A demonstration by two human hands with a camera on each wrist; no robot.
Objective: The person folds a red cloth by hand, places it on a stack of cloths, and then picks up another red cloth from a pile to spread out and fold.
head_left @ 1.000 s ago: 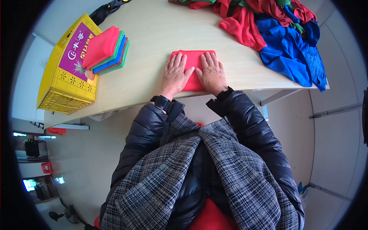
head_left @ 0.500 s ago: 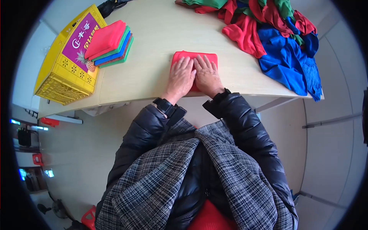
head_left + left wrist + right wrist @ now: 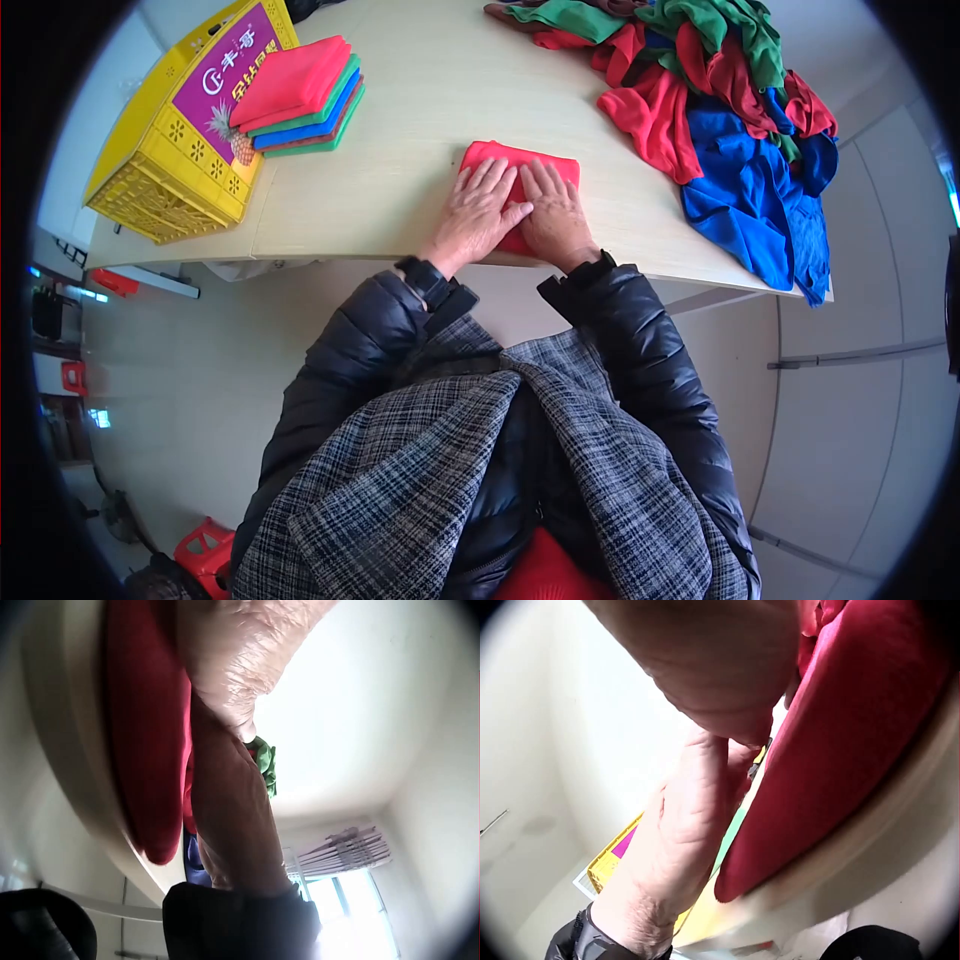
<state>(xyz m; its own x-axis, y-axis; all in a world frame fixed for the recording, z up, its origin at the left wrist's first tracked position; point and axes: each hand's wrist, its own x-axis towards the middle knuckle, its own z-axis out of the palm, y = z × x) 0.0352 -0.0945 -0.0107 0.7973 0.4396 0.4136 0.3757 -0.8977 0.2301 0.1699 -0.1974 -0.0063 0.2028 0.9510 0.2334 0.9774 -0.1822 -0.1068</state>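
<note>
A folded red cloth [image 3: 520, 153] lies flat near the table's front edge. Both hands press on its top with straight fingers pointing away from the body. The left hand [image 3: 478, 210] covers its left half, the right hand [image 3: 556, 218] its right half. Between them the left thumb reaches across to the right hand. From the left wrist, the cloth [image 3: 146, 735] shows as a thick, soft layered pad with a rounded edge. In the right wrist view, the same red cloth [image 3: 840, 757] sits beneath the palm, with the left hand [image 3: 679, 825] beyond.
At the left, a neat stack of folded cloths [image 3: 292, 88] in red, green and blue leans by a yellow crate [image 3: 175, 180]. A loose heap of red, green and blue cloths [image 3: 745, 200] covers the table's right side, partly hanging over the edge. A red stool [image 3: 205, 550] stands behind, lower left.
The hands slid inward over the cloth until they nearly met, then parted slightly at the fingers. The cloth stays flat beneath them. The head view has shifted, so everything on the table appears displaced.
</note>
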